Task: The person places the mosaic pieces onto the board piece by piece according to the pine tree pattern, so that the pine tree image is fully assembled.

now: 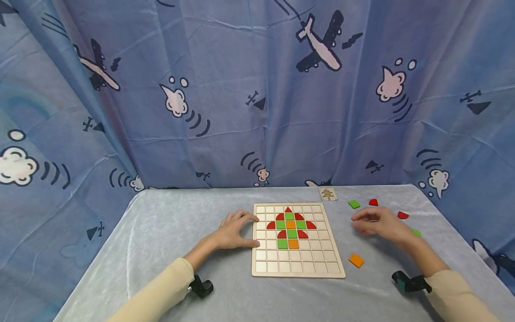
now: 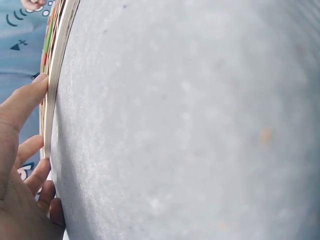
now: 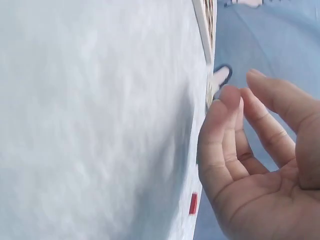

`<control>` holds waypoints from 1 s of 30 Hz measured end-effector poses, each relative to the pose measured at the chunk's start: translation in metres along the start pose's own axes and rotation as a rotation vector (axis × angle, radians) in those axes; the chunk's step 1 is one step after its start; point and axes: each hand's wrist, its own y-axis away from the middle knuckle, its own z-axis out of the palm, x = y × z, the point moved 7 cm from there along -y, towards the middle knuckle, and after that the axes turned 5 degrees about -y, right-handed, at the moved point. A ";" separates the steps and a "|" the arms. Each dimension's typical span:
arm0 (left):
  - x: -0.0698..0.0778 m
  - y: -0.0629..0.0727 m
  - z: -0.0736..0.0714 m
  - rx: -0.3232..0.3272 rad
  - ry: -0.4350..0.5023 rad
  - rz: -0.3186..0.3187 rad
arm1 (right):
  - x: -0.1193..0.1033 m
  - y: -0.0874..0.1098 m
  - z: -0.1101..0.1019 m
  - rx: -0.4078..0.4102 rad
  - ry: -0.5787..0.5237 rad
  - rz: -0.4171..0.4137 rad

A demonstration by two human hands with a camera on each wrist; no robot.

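Observation:
A pale wooden grid board (image 1: 314, 264) lies on the table, bearing a pattern of red, green and orange tiles. My left hand (image 1: 234, 231) rests at its left side, thumb and index fingertip touching the rim and the fingers spread. The left wrist view shows the thumb and fingers of this hand (image 2: 25, 115) along the board's edge (image 2: 57, 75). Right of the board my right hand (image 1: 380, 223) hovers over the table, fingers loosely bent. In the right wrist view no tile shows between the fingertips of that hand (image 3: 250, 145). Something reddish peeks out below the fingers in the head view.
Around the right hand lie a green square tile (image 1: 354, 204), red quarter-round tiles (image 1: 373, 202), and another green tile (image 1: 416, 232) partly hidden by the forearm. An orange square (image 1: 356, 260) sits nearer. Behind the board is a small pattern card (image 1: 327, 193). A blue printed curtain (image 1: 241, 89) hangs behind.

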 end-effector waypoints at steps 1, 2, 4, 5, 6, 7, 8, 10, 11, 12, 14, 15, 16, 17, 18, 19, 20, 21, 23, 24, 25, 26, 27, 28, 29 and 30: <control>0.000 0.000 0.000 0.001 0.001 0.000 | 0.002 -0.001 -0.003 0.009 0.005 0.005; 0.000 0.000 0.000 0.001 0.002 -0.001 | 0.005 -0.002 -0.006 0.019 0.002 0.010; 0.000 0.000 0.000 0.002 0.003 -0.002 | 0.009 -0.005 -0.012 0.030 -0.001 0.006; 0.000 0.000 0.000 0.000 0.001 -0.003 | 0.011 -0.006 -0.014 0.036 -0.004 0.011; -0.001 -0.001 0.001 0.000 0.001 -0.005 | 0.013 -0.008 -0.017 0.041 -0.008 0.012; -0.001 -0.001 0.001 -0.002 0.000 -0.005 | 0.015 -0.010 -0.019 0.046 -0.010 0.011; -0.001 -0.001 0.001 -0.002 -0.001 -0.005 | 0.017 -0.011 -0.022 0.055 -0.015 0.013; -0.001 -0.001 0.001 -0.002 -0.001 -0.005 | 0.020 -0.015 -0.026 0.075 -0.012 0.009; -0.001 -0.001 0.001 -0.001 0.000 -0.005 | 0.021 -0.016 -0.028 0.083 -0.010 0.006; -0.001 -0.001 0.001 0.000 0.003 -0.004 | 0.021 -0.018 -0.030 0.093 -0.005 -0.002; -0.002 -0.001 0.002 0.002 -0.002 -0.002 | 0.021 -0.022 -0.033 0.111 0.018 -0.014; -0.002 -0.001 0.002 0.002 -0.005 -0.001 | 0.021 -0.024 -0.035 0.116 0.034 -0.020; -0.002 -0.001 0.002 0.004 -0.008 0.000 | 0.021 -0.026 -0.036 0.121 0.046 -0.017; -0.002 -0.002 0.002 0.003 -0.011 0.001 | 0.021 -0.028 -0.037 0.126 0.059 -0.015; -0.003 -0.002 0.002 0.003 -0.015 0.001 | 0.021 -0.029 -0.037 0.130 0.071 -0.014; -0.003 -0.002 0.003 0.004 -0.019 0.002 | 0.020 -0.031 -0.038 0.133 0.086 -0.011; -0.003 -0.002 0.003 0.004 -0.018 0.001 | 0.019 -0.033 -0.039 0.136 0.096 -0.013; -0.003 -0.002 0.003 0.005 -0.017 0.001 | 0.018 -0.035 -0.039 0.138 0.102 -0.014; -0.003 -0.002 0.003 0.006 -0.016 0.000 | 0.017 -0.038 -0.040 0.146 0.115 -0.014; -0.003 -0.002 0.003 0.005 -0.017 0.000 | 0.016 -0.040 -0.040 0.147 0.117 -0.016; -0.003 -0.002 0.003 0.004 -0.018 0.000 | 0.016 -0.042 -0.040 0.148 0.120 -0.016; -0.003 -0.002 0.003 0.004 -0.018 0.000 | 0.016 -0.044 -0.040 0.150 0.124 -0.020; -0.003 -0.002 0.003 0.003 -0.019 0.001 | 0.016 -0.046 -0.040 0.152 0.128 -0.024; -0.003 -0.002 0.003 0.004 -0.019 0.002 | 0.017 -0.048 -0.039 0.155 0.133 -0.025; -0.003 -0.002 0.003 0.004 -0.020 0.003 | 0.017 -0.050 -0.039 0.157 0.138 -0.031; -0.003 -0.002 0.003 0.005 -0.019 0.004 | 0.017 -0.052 -0.039 0.159 0.144 -0.037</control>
